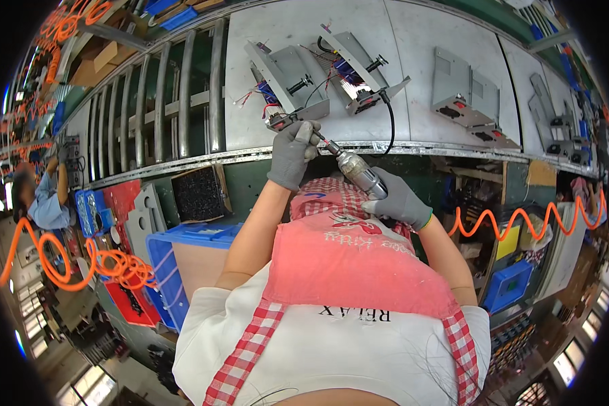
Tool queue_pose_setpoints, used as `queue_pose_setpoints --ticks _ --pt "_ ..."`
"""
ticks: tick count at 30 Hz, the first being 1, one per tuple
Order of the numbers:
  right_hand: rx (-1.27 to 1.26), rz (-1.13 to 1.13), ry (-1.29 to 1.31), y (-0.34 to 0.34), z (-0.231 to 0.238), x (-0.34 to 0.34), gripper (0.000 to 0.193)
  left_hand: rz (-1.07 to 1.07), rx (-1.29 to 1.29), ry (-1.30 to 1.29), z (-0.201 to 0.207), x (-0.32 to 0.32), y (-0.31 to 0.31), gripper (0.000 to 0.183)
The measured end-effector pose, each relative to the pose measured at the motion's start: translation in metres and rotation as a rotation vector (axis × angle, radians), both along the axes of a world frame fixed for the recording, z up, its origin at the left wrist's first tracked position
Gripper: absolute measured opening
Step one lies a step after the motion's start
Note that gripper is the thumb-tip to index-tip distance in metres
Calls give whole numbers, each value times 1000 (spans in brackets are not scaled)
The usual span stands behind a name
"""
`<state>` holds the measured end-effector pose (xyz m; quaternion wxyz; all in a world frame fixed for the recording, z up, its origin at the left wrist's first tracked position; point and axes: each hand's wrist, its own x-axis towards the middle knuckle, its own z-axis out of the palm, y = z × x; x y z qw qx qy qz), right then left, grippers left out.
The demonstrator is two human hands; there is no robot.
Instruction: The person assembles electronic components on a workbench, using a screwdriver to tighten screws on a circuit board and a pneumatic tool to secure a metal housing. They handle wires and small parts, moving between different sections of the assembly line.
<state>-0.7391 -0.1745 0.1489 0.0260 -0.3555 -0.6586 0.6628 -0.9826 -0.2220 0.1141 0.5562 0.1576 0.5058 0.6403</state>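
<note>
My right hand [400, 201], in a grey glove, grips a metal power screwdriver [361, 172] in front of my apron. Its narrow tip points up and left toward my left hand [293, 154]. That hand, gloved too, has its fingers pinched together right at the driver's tip; whatever small thing is between them is too small to make out. Just beyond it on the bench stands a grey metal bracket assembly [287, 84] with wires, a blue part and a black bolt-like post. A similar assembly [358, 71] is to its right, with a black cable [391, 122] hanging toward the bench edge.
Rollers [162, 101] run along the left of the metal bench [379, 40]. Farther right lie another grey housing [467, 91] and more metal parts [555, 118]. Orange coiled hoses [521, 227] hang on both sides. A blue crate [166, 264] stands by my left arm; another person [47, 196] sits far left.
</note>
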Motion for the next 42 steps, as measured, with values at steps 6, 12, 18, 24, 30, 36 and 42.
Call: queue_pose_setpoints --ticks 6,12,18,24,30,36,42 --pt "-443 -88 18 -13 -7 -13 58 -94 -4 145 -12 -15 -2 23" --pt "136 -184 -64 -31 -60 -27 60 -184 -313 -5 -33 -45 -8 28" --pt "87 -273 -316 -27 -115 -36 59 -136 -367 764 -23 -131 42 45" --pt "95 -193 -366 -14 -143 -60 60 -31 -431 975 -77 -161 105 53" --pt "49 -194 -366 -7 -149 -68 63 89 -467 962 -89 -152 114 51" --pt "39 -190 -379 -1 -144 -70 70 123 -451 1010 -81 -142 113 50" --pt "12 -197 -384 -1 -152 -71 75 100 -432 918 -78 -141 110 46"
